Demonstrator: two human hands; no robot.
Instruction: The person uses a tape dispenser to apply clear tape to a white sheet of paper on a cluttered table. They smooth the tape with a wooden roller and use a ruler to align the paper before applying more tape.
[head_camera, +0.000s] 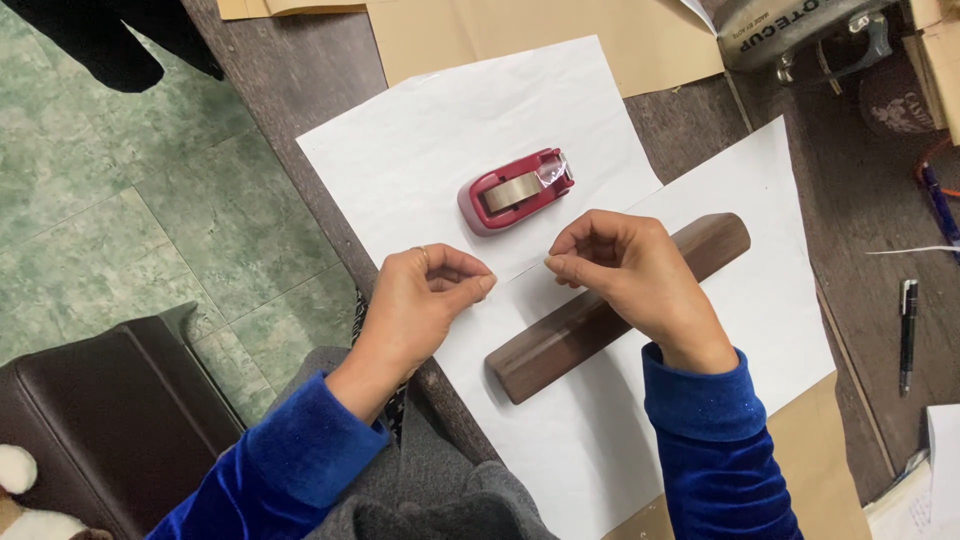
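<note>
White paper (470, 130) carries a red dispenser (515, 190); just below, both hands, left (425, 300) and right (625, 270), are pinched shut, holding tape too clear to confirm, above a wooden block (560, 340).

Your left hand (425, 295) and right hand (625, 265) pinch together at frame centre. A red tape dispenser (515, 190) sits just above them on white paper (440, 130).

Bare white paper (440, 140) lies open around the red tape dispenser (515, 190), which stands just beyond the two hands. The dark wooden block (600, 315) lies slantwise under the right hand (625, 270), barring the near right. A black pen (907, 335) lies well apart on the tabletop (860, 220).
</note>
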